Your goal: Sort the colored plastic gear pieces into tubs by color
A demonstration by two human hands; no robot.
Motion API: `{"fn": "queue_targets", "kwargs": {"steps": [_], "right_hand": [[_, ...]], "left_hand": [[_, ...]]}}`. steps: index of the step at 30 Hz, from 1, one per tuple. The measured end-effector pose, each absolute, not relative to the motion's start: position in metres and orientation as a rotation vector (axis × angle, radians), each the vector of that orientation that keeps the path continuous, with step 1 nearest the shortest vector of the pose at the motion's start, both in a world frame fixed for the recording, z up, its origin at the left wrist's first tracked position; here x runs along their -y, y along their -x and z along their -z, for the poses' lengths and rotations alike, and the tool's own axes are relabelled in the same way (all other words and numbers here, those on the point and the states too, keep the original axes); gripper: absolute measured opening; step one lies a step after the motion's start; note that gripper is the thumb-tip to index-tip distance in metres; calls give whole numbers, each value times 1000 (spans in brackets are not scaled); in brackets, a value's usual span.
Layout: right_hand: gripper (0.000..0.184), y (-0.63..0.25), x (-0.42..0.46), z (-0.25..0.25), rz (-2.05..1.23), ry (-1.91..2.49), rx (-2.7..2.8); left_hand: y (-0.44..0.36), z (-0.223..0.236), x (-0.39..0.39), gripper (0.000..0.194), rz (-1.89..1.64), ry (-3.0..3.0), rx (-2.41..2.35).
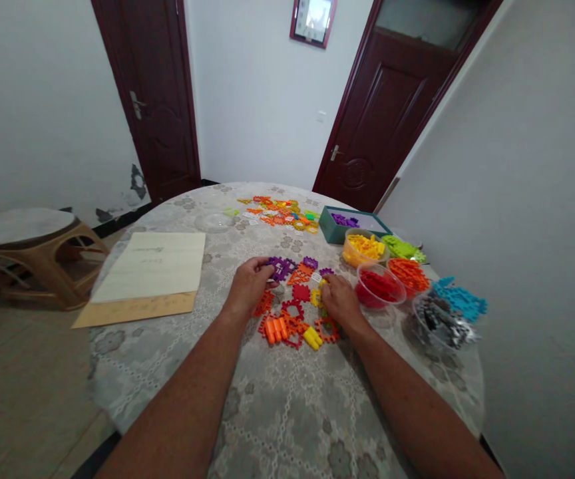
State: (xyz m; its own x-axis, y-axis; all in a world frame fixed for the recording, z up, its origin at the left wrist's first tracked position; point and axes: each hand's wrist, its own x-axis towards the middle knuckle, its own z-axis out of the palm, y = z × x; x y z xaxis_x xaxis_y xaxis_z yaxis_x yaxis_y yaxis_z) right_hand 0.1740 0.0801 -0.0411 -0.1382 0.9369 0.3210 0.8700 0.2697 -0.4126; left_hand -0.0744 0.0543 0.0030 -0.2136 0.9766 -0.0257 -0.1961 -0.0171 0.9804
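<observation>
My left hand [251,283] pinches the left edge of a purple toothed plastic building piece [282,268] at the back of a loose pile. On the pile's right side, my right hand [340,301] has its fingers curled down by a yellow toothed piece [316,297]; what its fingertips hold is hidden. Between the hands lie an orange triangular piece [300,273], a red square piece [301,293] and several orange and red gear-edged pieces. Nearer to me rest an orange ribbed piece [276,330] and a yellow ribbed piece [313,338].
On the right stand tubs of yellow [365,249], red [380,287], orange [408,274] and grey pieces [442,320], plus a green box [335,229]. Mixed pieces [282,214] lie at the back. Paper sheets [152,266] cover the table's left; a stool [32,246] stands beyond.
</observation>
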Motion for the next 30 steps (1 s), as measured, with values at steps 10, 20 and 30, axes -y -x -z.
{"fn": "queue_targets", "kwargs": {"steps": [10,20,30], "right_hand": [[37,-189,-108,53,93,1649,2030],[23,-182,-102,54,182,1845,2060],[29,-182,-101,49,21,1887,1977]], "left_hand": [[73,-2,-56,32,-1468,-920,-1221],[74,4,-58,31,-1381,-918,-1255],[71,8,-58,24,-1354,-878,-1194]]}}
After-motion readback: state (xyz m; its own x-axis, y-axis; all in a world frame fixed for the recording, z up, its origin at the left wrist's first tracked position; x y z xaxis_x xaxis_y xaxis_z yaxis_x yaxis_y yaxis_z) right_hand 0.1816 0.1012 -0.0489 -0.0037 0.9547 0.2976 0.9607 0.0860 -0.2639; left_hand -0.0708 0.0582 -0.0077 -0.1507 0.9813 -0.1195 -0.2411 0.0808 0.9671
